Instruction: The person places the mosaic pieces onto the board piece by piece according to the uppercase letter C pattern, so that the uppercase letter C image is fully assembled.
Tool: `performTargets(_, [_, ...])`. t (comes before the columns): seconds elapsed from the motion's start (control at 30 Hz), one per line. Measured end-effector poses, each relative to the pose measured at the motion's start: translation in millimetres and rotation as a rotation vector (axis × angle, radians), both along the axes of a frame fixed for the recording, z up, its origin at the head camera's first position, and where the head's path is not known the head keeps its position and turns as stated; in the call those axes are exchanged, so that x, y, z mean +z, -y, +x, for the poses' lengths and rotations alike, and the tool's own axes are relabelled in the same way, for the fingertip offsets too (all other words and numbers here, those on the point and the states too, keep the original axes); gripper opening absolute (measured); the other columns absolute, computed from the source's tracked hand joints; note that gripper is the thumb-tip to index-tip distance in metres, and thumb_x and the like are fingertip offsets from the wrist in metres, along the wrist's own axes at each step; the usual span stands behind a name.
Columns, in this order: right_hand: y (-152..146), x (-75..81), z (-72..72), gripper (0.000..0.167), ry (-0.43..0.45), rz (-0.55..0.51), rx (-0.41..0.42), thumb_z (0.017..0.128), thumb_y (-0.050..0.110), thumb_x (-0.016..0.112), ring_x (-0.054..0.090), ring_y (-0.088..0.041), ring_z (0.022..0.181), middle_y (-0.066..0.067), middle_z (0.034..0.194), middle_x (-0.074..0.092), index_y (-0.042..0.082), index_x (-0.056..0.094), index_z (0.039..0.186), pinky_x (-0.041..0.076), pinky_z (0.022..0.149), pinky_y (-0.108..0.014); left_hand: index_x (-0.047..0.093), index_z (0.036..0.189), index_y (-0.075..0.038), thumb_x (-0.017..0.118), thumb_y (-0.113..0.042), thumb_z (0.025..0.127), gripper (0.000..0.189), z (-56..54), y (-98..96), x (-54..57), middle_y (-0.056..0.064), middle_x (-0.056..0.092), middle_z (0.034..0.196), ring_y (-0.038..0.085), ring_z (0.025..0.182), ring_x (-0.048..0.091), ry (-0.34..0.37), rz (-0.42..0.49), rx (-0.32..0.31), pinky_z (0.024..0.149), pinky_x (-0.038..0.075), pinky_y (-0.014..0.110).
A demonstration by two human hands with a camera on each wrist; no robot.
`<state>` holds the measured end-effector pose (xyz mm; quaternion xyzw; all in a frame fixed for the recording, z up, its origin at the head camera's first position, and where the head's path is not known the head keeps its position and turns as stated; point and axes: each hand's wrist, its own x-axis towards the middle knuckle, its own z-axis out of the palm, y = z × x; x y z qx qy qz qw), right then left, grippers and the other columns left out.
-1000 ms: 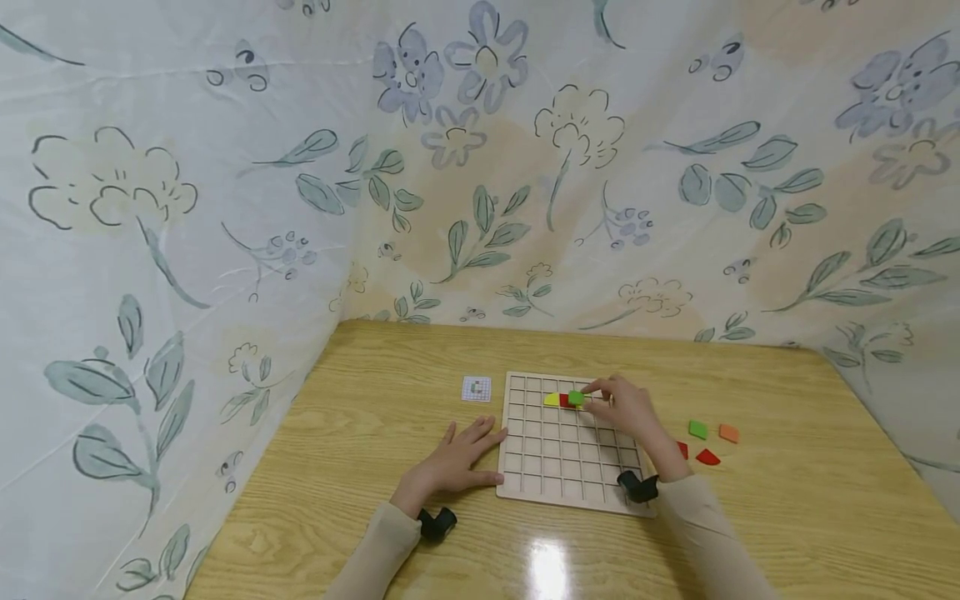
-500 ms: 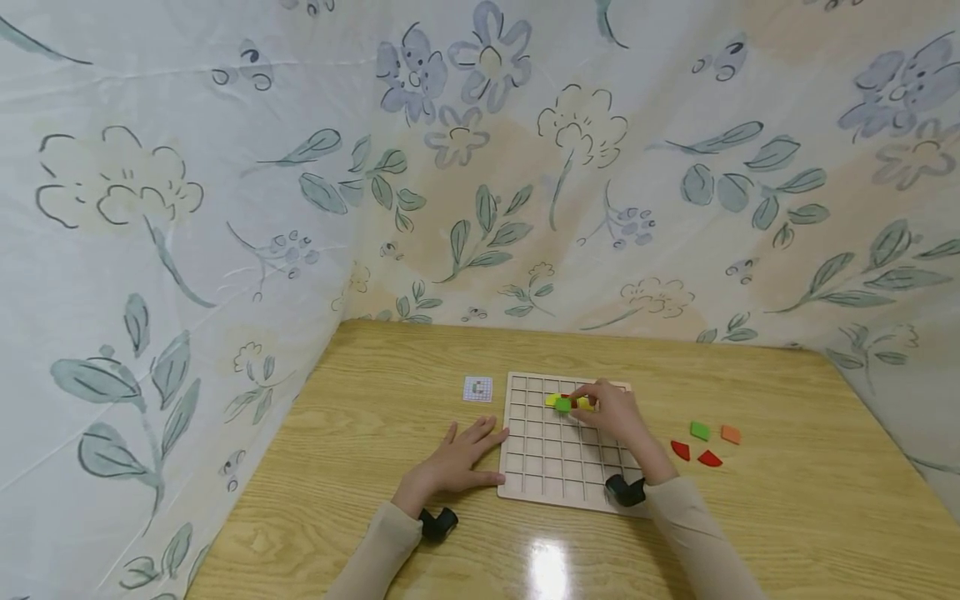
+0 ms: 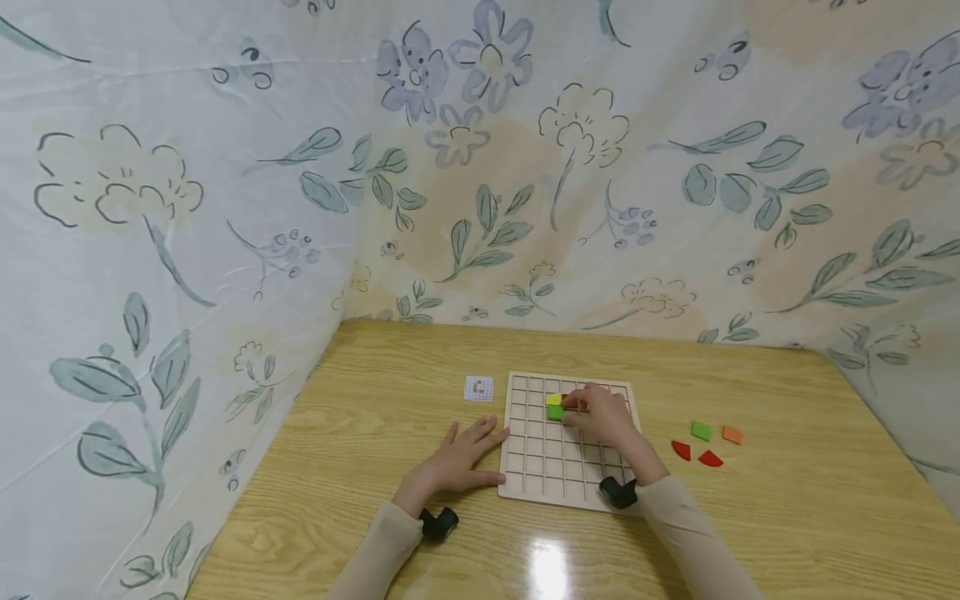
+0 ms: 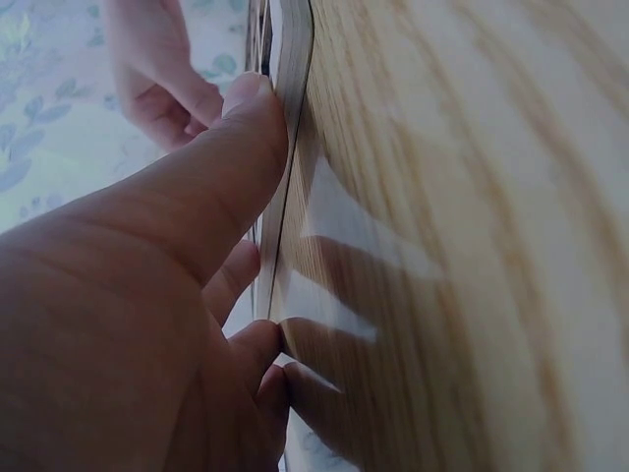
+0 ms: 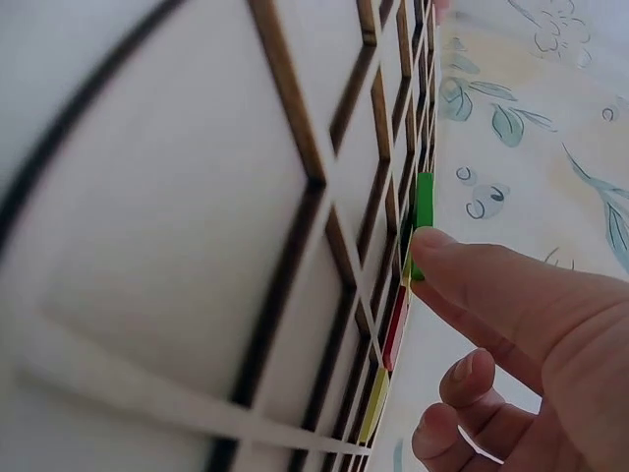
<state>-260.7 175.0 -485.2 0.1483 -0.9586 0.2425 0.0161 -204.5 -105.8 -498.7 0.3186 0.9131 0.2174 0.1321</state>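
Note:
My right hand (image 3: pixel 603 414) pinches a green square tile (image 3: pixel 555 412) between thumb and fingers, low over the wooden grid board (image 3: pixel 536 471). The tile is just in front of a yellow quarter-round piece (image 3: pixel 552 399) that sits in the board's far rows. A red piece (image 3: pixel 568 400) lies beside that yellow one, partly behind my fingers. In the right wrist view another yellow piece (image 5: pixel 373 405) follows the red in the row; the head view hides it behind the hand. My left hand (image 3: pixel 453 462) rests spread on the table, its thumb and a fingertip touching the board's left edge.
Right of the board lie a green tile (image 3: pixel 701 431), an orange tile (image 3: pixel 732 434) and two red quarter-round pieces (image 3: pixel 710 458). A small printed pattern card (image 3: pixel 478 388) is left of the board. Floral cloth (image 3: pixel 480 183) hangs behind the wooden table (image 3: pixel 390 358).
My right hand has carried the green tile leftward and a little nearer, from above the red piece to the cell in front of the left yellow piece. The left hand has stayed put.

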Motion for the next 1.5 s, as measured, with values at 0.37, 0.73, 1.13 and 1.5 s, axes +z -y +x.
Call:
performTargets(0.37, [7.4, 3.9, 1.9, 0.019, -0.040, 0.075, -0.010, 0.077, 0.025, 0.075, 0.046, -0.013, 0.067, 0.001, 0.077, 0.056, 0.018, 0.073, 0.094, 0.032, 0.068, -0.041, 0.024, 0.149, -0.021, 0.052, -0.052, 0.089, 0.072, 0.0, -0.3, 1.4, 0.007, 0.013, 0.156, 0.025, 0.144, 0.008, 0.007, -0.001, 0.010, 0.112, 0.002, 0.057])
performTargets(0.73, [8.7, 7.8, 3.6, 0.023, -0.045, 0.117, -0.014, 0.077, 0.026, 0.075, 0.048, -0.014, 0.070, 0.000, 0.079, 0.057, 0.019, 0.073, 0.099, 0.033, 0.069, -0.043, 0.023, 0.149, -0.021, 0.051, -0.052, 0.089, 0.072, -0.2, 0.4, 1.0, 0.007, 0.013, 0.156, 0.026, 0.144, 0.008, 0.010, -0.005, 0.011, 0.112, 0.002, 0.057])
performTargets(1.13, [5.1, -0.1, 0.1, 0.037, -0.011, 0.143, 0.031, 0.079, 0.033, 0.073, 0.040, -0.012, 0.063, 0.003, 0.074, 0.049, 0.022, 0.069, 0.113, 0.026, 0.065, -0.036, 0.023, 0.149, -0.022, 0.051, -0.052, 0.089, 0.072, -0.4, -0.2, 0.8, 0.007, 0.012, 0.156, 0.025, 0.144, 0.007, 0.013, -0.008, 0.010, 0.112, 0.001, 0.056])
performTargets(1.5, [-1.8, 1.5, 2.3, 0.031, 0.003, 0.134, 0.042, 0.082, 0.031, 0.070, 0.040, -0.014, 0.063, 0.002, 0.077, 0.050, 0.022, 0.070, 0.111, 0.027, 0.067, -0.038, 0.023, 0.149, -0.019, 0.052, -0.048, 0.090, 0.071, -0.3, -0.4, 2.2, 0.010, 0.013, 0.155, 0.028, 0.143, 0.007, 0.011, 0.005, -0.002, 0.111, 0.002, 0.059])
